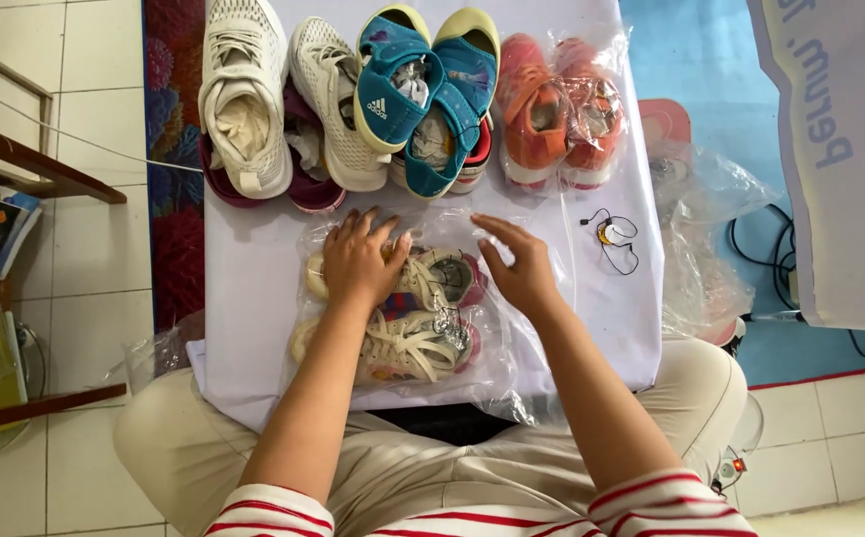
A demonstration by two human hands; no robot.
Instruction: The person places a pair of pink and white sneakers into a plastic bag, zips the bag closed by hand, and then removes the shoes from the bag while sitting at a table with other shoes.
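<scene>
So I'm sitting cross-legged with a white desk across my lap, and the main thing here is the clear plastic bag lying on the edge nearest me, with a pair of cream sneakers inside, pink lining, laces showing through the plastic. My left hand lies flat on top of the bag, fingers spread over the far sneaker, pressing rather than gripping. My right hand sits at the bag's far right corner, open with the fingers loosely curved; it looks like it's touching the plastic, but I can't tell if it's pinching any of it. Beyond the bag, along the far side of the desk, there's a row of shoes: off-white sneakers stacked on maroon ones, then a teal pair with yellow edges, then an orange pair wrapped in plastic. Just right of the bag lies a small yellow tag on a black cord.
</scene>
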